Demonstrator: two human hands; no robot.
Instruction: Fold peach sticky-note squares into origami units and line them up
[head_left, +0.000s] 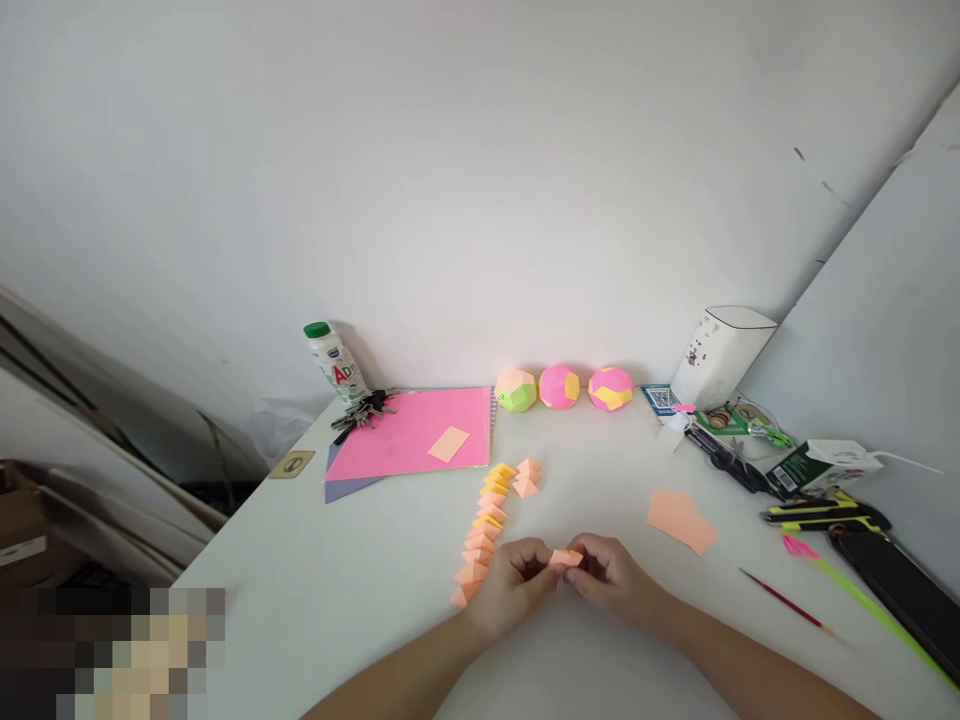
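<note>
Between my two hands is a small folded piece of orange paper (566,558), pinched from both sides above the table. My left hand (514,585) grips its left end, fingers closed with the thumb below. On its right end, the fingertips of my right hand (611,575) are closed too. Just left of my left hand runs a row of folded paper units (478,545), orange and yellow, with a couple more orange units (527,478) beside its far end. A flat orange paper pentagon (681,520) lies to the right of my right hand.
Three paper balls (559,387) stand along the wall. At the back left are pink sheets (412,435), keys (364,410) and a bottle (335,362). A thin brush (786,602), a phone (900,575), a utility knife (825,513) and a box (817,467) lie on the right.
</note>
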